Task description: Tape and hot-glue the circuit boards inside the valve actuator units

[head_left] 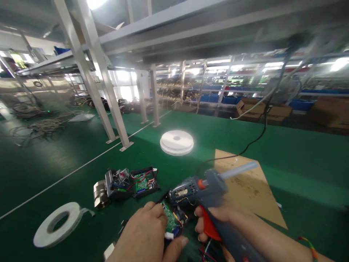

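Note:
My right hand point(215, 222) is wrapped round the handle of a blue-grey hot glue gun point(191, 189) with a red trigger. A clear glue stick point(240, 170) juts from its back, and its nozzle points down to the left, close to a green circuit board point(169, 218). My left hand point(147, 233) is closed on the edge of the dark housing that carries this board; part of it is hidden under my fingers. Beyond the left hand lies an opened device with a second circuit board point(143, 182), red and black wires and a metal fitting point(100, 194).
A roll of white tape point(58, 223) lies at the left, and a white reel point(176, 142) farther back. Brown cardboard point(245, 193) lies under the glue gun. A black cord point(256, 140) hangs down at the right. Metal posts point(109, 105) hold up a shelf above the green bench.

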Demonstrator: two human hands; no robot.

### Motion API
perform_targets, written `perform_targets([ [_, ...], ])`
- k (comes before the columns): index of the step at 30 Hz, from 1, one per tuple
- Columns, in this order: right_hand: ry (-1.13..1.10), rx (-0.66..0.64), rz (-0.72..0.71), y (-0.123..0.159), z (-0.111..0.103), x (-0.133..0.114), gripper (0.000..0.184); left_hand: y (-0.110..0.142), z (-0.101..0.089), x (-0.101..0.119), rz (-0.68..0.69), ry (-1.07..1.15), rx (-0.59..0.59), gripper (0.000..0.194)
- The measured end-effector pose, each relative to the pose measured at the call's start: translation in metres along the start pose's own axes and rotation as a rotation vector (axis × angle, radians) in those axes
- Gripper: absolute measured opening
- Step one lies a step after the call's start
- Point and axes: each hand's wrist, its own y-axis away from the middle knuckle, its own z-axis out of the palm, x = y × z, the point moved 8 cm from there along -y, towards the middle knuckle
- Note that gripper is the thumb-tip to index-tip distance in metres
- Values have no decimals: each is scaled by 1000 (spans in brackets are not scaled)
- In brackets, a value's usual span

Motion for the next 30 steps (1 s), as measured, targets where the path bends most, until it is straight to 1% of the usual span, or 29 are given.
perform_targets([
  [3,-13,-12,5,2,5,-3,85,-2,5,-2,10,-10,-32,55],
  [7,-26,-19,42,10,9,-8,89,-2,5,-3,0,5,-22,56],
  [11,-11,-6,97,12,7,-2,94,-2,5,-2,-4,11,-10,55],
  [16,21,4,55,10,7,-3,91,-1,4,-2,-10,15,-14,54],
  [21,33,-14,70,8,7,-1,89,-2,4,-1,-7,-5,-17,55],
  [24,37,-18,52,5,6,-2,90,-2,4,0,-14,-3,-18,56],
  [30,62,-13,50,3,7,-5,87,-1,6,-1,-2,-3,-4,58],
])
